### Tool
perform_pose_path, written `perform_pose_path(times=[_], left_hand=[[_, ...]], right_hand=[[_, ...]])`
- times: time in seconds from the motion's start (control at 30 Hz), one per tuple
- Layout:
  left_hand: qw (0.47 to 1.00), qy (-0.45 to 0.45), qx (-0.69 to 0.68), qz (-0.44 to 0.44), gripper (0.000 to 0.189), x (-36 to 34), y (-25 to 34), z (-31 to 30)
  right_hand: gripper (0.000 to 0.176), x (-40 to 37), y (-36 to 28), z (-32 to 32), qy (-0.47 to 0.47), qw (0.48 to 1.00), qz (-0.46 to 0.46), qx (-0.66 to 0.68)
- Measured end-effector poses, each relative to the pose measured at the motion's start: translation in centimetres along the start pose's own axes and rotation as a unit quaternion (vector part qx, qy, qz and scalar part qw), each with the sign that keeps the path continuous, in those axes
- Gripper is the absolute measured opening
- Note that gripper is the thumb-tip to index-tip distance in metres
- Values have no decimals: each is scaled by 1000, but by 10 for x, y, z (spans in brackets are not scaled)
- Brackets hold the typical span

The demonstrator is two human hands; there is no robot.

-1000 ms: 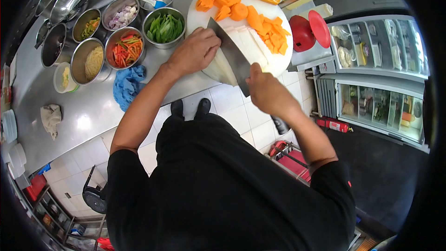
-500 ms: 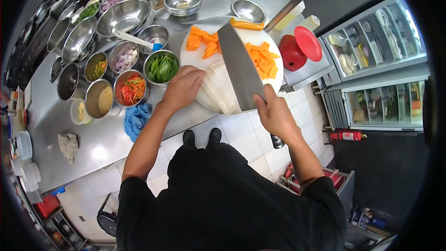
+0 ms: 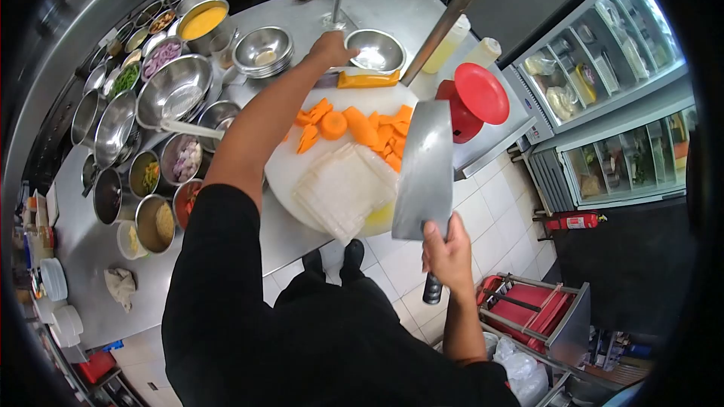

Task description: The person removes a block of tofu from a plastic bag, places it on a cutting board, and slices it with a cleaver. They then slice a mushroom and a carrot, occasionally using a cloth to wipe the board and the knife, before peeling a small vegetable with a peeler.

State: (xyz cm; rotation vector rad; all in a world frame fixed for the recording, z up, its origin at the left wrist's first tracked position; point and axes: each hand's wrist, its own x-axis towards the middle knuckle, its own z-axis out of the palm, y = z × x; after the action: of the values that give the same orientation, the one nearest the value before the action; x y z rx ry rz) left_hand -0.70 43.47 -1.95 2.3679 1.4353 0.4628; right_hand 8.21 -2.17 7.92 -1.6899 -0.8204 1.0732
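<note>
One broad steel cleaver (image 3: pixel 424 173), centre right, gripped in my closed right hand (image 3: pixel 446 252), one round steel bowl (image 3: pixel 377 49), upper centre, beside my left hand (image 3: pixel 332 49), partly curled, hold I cannot tell, one pile of pale translucent sheets (image 3: pixel 343 181) on one round white board (image 3: pixel 280 173), centre.

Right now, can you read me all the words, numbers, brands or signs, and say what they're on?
There are none I can read.
Fire extinguisher: its label is too small and blurred.
Cleaver: I can't make out any writing on the blade.
</note>
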Motion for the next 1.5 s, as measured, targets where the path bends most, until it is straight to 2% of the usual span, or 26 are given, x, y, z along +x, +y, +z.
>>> perform_pose_path(times=[0.03, 0.1, 0.13, 0.27, 0.43, 0.53, 0.67, 0.77, 0.8, 0.83, 0.87, 0.9, 0.93, 0.97, 1.03, 1.07, 1.1, 1.13, 1.2, 1.27, 1.3, 1.33, 1.4, 1.5], left_hand=[[1000, 1, -2, 6, 46, 5, 8, 1], [994, -54, 8, -97, 36, 11, 16, 7], [992, -55, 3, -117, 37, 20, 16, 11], [991, -70, 11, -116, 36, 29, 24, 14], [982, -63, -55, -169, 35, 51, 7, 30], [985, -45, -69, -149, 35, 58, -2, 37], [980, -42, -82, -174, 36, 56, 2, 27], [962, -61, -209, -162, 37, 52, 11, 20], [978, -42, -169, -110, 40, 72, -8, 40], [956, -44, -247, -153, 47, 62, 6, 32], [964, -33, -256, -66, 54, 52, 9, 22], [945, -34, -311, -101, 52, 45, 9, 15], [941, -18, -323, -102, 47, 34, 6, 7], [940, 10, -303, -157, 36, 33, -1, 2], [889, -28, -414, -192, 30, 5, -5, -40], [890, -19, -408, -202, 30, -19, -3, -68], [903, -9, -394, -172, 30, -52, -3, -101], [914, 0, -379, -141, 30, -82, -8, -132], [919, 22, -369, -140, 29, -133, -29, -173], [971, 85, -99, -199, 42, -208, -38, -221], [954, 113, -188, -205, 35, -250, -39, -235], [929, 138, -276, -204, 29, -289, -37, -245], [894, 186, -289, -288, 28, -354, -40, -247], [857, 222, -320, -339, 27, -422, -85, -211]], right_hand=[[24, -4, 3, -3, -1, 1000, 11, 8], [23, -10, 14, -10, -3, 1000, 13, 2], [23, -12, 19, -13, -12, 1000, 18, -6], [25, -15, 28, -22, -21, 999, 28, -26], [29, -6, 30, -26, -43, 998, 19, -34], [28, -2, 30, -28, -50, 998, 22, -36], [24, 2, 39, -37, -70, 996, 43, -25], [22, 4, 45, -44, -73, 995, 64, -28], [21, 5, 48, -45, -71, 995, 70, -16], [20, 5, 47, -46, -67, 996, 66, 1], [19, 7, 50, -48, -63, 996, 57, 6], [19, 9, 54, -50, -66, 996, 52, 11], [20, 12, 59, -54, -81, 994, 58, 42], [21, 16, 63, -57, -90, 991, 64, 76], [22, 28, 70, -59, -107, 990, 46, 81], [24, 34, 64, -56, -111, 990, 41, 73], [24, 40, 60, -53, -124, 989, 39, 74], [25, 46, 56, -49, -135, 990, 4, 42], [29, 52, 44, -40, -144, 989, -38, 4], [29, 56, 38, -32, -172, 984, -50, 12], [29, 58, 36, -28, -187, 980, -61, 21], [27, 58, 34, -24, -196, 978, -64, 16], [26, 54, 28, -15, -203, 977, -48, 47], [25, 47, 24, -6, -219, 972, -29, 84]])
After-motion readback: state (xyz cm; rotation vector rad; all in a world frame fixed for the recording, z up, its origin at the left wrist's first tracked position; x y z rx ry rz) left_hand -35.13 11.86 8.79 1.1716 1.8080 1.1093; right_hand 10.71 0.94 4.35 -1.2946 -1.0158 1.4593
